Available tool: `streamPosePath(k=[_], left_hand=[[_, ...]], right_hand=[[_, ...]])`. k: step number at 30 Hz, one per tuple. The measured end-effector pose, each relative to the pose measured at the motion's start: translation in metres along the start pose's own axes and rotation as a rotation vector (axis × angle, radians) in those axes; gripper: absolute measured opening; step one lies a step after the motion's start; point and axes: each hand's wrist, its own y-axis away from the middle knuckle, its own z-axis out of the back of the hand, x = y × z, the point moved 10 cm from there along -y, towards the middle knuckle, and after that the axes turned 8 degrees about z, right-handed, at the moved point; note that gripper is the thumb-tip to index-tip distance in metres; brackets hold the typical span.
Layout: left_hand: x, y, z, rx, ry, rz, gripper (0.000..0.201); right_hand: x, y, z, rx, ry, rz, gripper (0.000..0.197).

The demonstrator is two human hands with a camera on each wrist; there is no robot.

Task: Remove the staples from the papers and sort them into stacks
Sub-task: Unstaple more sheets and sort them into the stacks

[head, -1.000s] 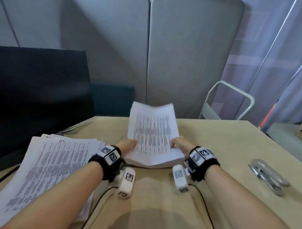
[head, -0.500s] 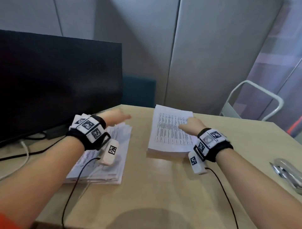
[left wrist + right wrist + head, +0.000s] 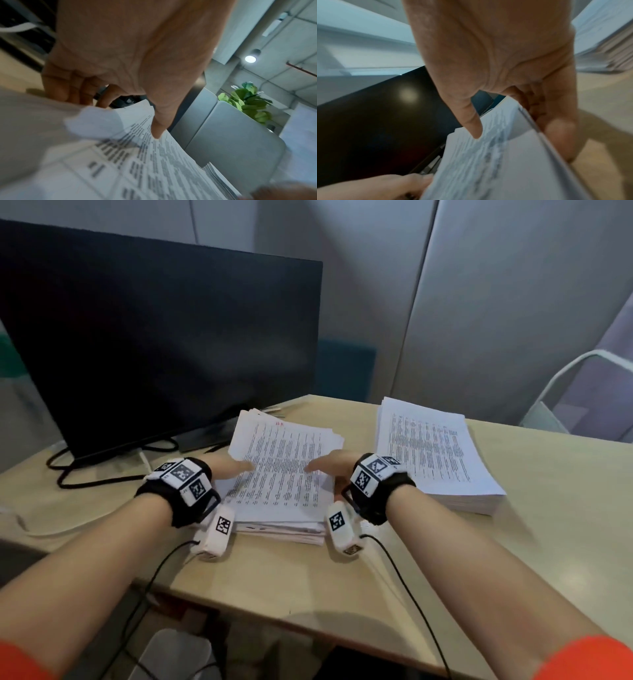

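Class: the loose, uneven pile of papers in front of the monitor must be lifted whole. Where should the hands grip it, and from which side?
Probably the two long side edges of the uneven pile, left hand and right hand coming from opposite sides, thumbs on top, fingers underneath. Its sheets are fanned and misaligned, so squeezing both sides should keep them together.

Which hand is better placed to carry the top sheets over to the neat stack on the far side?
Right hand: it grips the messy stack on the side nearest the neat stack.
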Motion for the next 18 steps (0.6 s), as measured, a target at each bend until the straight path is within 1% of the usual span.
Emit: streamPosePath(k=[2, 4, 5, 7, 8, 10, 11, 12, 13, 15, 16, 17, 18], left_hand=[[0.003, -0.003, -0.001, 0.003, 0.073, 0.052, 0.047], [0.013, -0.007, 0.002, -0.037, 0.108, 0.104, 0.041], [0.013, -0.009, 0.004, -0.048, 0.130, 0.103, 0.038], [0.005, -0.010, 0.004, -0.047, 0.171, 0.062, 0.031], [0.000, -0.012, 0.002, -0.031, 0.176, 0.046, 0.030], [-0.006, -0.019, -0.002, -0.013, 0.185, 0.032, 0.025], [-0.004, -0.025, -0.007, 0.009, 0.185, 0.041, 0.019], [-0.003, -0.030, -0.016, 0.055, 0.210, 0.056, 0.014], [-0.003, -0.032, -0.022, 0.089, 0.241, 0.060, 0.010], [-0.013, -0.026, -0.023, 0.080, 0.226, 0.020, 0.008], [-0.018, -0.024, -0.021, 0.064, 0.195, -0.010, 0.008], [-0.021, -0.023, -0.018, 0.039, 0.157, -0.052, 0.008], [-0.024, -0.019, -0.014, 0.014, 0.110, -0.086, 0.008]], right_hand=[[-0.002, -0.001, 0.009, -0.024, 0.148, 0.017, 0.034], [-0.013, -0.003, 0.016, -0.029, 0.157, -0.007, 0.035], [-0.016, -0.004, 0.016, -0.024, 0.122, -0.014, 0.038], [-0.014, -0.003, 0.016, -0.021, 0.093, -0.007, 0.056], [-0.009, -0.001, 0.018, -0.033, 0.165, 0.014, 0.063], [0.009, 0.007, 0.026, -0.085, 0.471, 0.093, 0.075], [0.021, 0.012, 0.025, -0.102, 0.596, 0.154, 0.086], [0.030, 0.018, 0.020, -0.074, 0.663, 0.212, 0.096], [0.036, 0.023, 0.009, -0.003, 0.692, 0.263, 0.104], [0.032, 0.030, -0.018, 0.188, 0.754, 0.297, 0.110], [0.024, 0.031, -0.029, 0.234, 0.813, 0.289, 0.109], [0.021, 0.032, -0.035, 0.226, 0.862, 0.307, 0.106], [0.020, 0.030, -0.037, 0.179, 0.876, 0.340, 0.101]])
